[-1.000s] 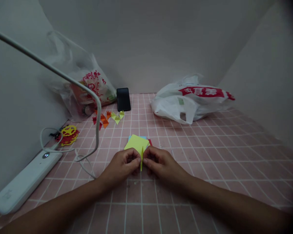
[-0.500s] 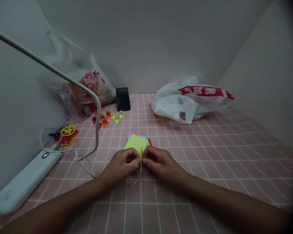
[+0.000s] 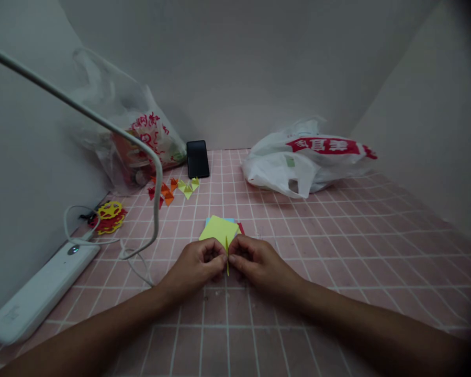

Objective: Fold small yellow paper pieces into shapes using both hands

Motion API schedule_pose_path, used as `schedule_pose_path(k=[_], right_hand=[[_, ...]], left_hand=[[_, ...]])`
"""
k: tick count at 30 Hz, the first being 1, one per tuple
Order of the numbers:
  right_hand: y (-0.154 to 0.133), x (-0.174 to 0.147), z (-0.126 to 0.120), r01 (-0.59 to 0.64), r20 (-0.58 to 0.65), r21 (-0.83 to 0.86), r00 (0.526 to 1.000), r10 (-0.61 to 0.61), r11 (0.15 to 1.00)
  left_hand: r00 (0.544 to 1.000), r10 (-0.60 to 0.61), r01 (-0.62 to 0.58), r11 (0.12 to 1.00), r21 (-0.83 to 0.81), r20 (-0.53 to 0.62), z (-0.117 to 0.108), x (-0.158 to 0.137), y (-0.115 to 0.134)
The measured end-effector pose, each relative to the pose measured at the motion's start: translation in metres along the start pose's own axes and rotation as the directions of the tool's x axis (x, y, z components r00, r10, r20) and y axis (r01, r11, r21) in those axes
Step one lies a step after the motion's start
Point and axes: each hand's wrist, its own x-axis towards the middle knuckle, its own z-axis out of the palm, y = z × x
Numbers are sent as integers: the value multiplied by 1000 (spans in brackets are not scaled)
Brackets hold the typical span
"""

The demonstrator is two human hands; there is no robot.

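A small folded piece of yellow paper (image 3: 227, 267) stands nearly edge-on between my hands, just above the pink tiled surface. My left hand (image 3: 202, 260) pinches it from the left side, thumb and fingers closed. From the right, my right hand (image 3: 252, 259) pinches the same paper, its fingers curled. The paper's exact shape is hard to make out, as the fingertips cover part of it. Directly behind the hands lies a stack of square paper sheets (image 3: 219, 229), yellow on top, with blue and red edges showing beneath.
Folded orange paper shapes (image 3: 167, 195) and yellow-green ones (image 3: 187, 189) lie farther back, near a black phone (image 3: 198, 159). Plastic bags stand left (image 3: 153, 131) and right (image 3: 317, 157). A white power bank (image 3: 43, 288), a cable and yellow-red cutouts (image 3: 110, 212) are at left.
The folded yellow paper has tilted slightly between the fingertips. Both hands stay in almost the same place, and everything else is still.
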Motion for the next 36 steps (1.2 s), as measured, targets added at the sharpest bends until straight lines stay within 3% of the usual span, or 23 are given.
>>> schedule_pose_path(k=[14,21,27,36], right_hand=[[-1,0,-1,31,0,-38,1000,-31,999],[0,1,-1,-27,26,164,999,23,986],[0,0,0,5,6,152,1000,-6,988],[1,1,0,-11,6,110,1000,10,994]], left_hand=[[1000,27,-27,1000,16,-8,1,0,-5],[995,98,-98,994,37,10,1,0,-6],[994,106,-105,987,124,-1,0,-2,-4],[996,83,-83,996,29,28,-2,1,-7]])
